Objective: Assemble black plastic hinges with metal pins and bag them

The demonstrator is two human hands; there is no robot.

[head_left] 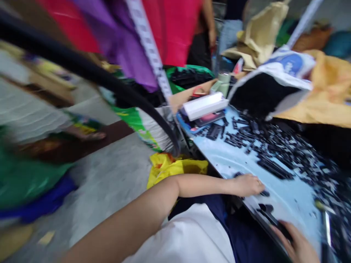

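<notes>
Although the frame is blurred by motion, a pale blue bench (233,160) is seen running from the centre to the lower right, strewn with small black plastic parts (274,153). A white oblong box (205,105) lies at its upper end. The left hand (248,184) is laid flat at lower centre, fingers stretched out, nothing gripped. In the lower right corner the right hand (297,246) is curled, fingers closed over a long black strip (270,217).
</notes>
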